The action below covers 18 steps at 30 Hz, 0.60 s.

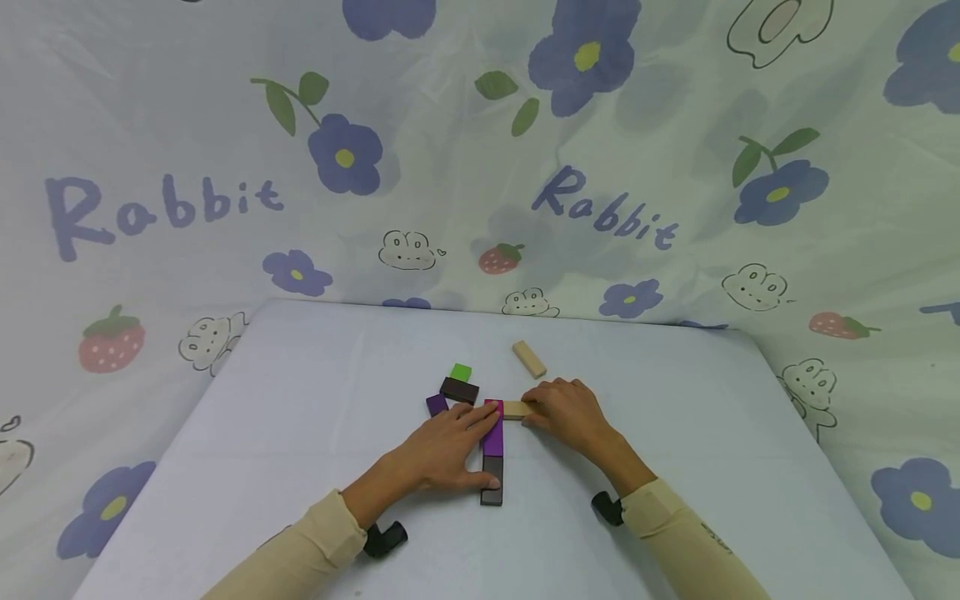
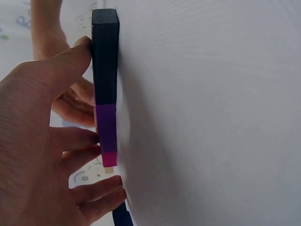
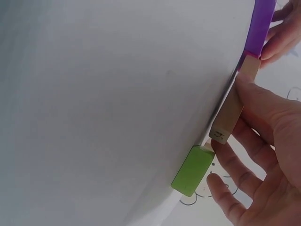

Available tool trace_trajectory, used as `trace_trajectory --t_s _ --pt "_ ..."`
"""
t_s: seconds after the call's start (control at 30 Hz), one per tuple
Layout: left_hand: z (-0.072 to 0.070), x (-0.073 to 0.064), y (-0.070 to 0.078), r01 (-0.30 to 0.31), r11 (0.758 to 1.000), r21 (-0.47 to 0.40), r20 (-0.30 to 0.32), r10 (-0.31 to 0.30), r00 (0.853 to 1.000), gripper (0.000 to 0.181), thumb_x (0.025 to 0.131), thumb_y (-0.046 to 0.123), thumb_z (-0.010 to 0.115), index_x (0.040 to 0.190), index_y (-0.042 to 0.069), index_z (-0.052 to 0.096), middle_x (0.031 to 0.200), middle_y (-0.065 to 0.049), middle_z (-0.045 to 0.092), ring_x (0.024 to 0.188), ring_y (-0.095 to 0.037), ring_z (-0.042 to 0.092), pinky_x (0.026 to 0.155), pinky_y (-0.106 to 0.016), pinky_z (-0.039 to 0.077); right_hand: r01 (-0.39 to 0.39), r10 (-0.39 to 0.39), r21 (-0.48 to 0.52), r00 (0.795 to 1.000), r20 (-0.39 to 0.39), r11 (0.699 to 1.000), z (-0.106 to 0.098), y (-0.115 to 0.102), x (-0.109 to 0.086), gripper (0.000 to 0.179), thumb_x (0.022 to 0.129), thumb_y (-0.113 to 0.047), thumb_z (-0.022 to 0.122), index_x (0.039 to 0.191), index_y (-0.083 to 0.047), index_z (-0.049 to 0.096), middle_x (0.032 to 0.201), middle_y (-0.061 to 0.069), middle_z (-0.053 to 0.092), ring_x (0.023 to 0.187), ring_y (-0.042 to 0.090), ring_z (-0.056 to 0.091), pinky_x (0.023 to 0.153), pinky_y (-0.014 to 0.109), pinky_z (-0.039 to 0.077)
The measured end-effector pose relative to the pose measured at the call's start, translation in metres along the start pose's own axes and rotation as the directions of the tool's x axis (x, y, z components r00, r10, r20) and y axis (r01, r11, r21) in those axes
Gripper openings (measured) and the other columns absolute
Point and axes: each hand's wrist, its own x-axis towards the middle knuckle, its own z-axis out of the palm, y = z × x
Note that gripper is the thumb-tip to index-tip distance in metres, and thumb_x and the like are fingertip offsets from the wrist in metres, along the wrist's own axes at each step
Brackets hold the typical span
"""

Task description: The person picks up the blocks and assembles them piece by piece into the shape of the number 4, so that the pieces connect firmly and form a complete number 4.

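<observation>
A dark grey block [image 1: 492, 492], a purple block [image 1: 492, 442] and a magenta block [image 1: 491, 403] stand end to end in a straight row on the white table. My left hand [image 1: 447, 450] lies along the row's left side, its thumb on the dark block and extended fingertips at the purple and magenta ones. With thumb and fingers my right hand [image 1: 567, 412] pinches a plain wooden block [image 1: 514, 410], whose left end meets the magenta end of the row. Just past that wooden block's near end, the right wrist view shows a green block [image 3: 194, 170].
Beyond my left hand lie a dark brown block [image 1: 459, 390], a bright green block [image 1: 461, 372] and a dark purple block [image 1: 436, 405]. Another wooden block [image 1: 529, 358] rests farther back. A patterned cloth [image 1: 450, 167] hangs behind the table [image 1: 300, 375].
</observation>
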Motion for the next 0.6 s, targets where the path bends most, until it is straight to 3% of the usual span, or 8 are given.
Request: trace_trajectory --t_s 0.6 --pt "-0.0010 0.0012 0.0002 -0.006 1.000 0.012 -0.007 0.006 1.000 0.096 0.086 0.071 0.062 0.157 0.011 0.038 0.161 -0.006 0.037 0.142 -0.036 0.039 0.112 -0.050 0.040 -0.020 0.020 -0.020 1.000 0.003 1.000 0.0009 -0.0012 0.0022 0.033 0.085 -0.036 0.082 0.112 -0.017 0.078 0.106 -0.004 0.075 0.095 0.016 0.065 0.084 0.040 0.051"
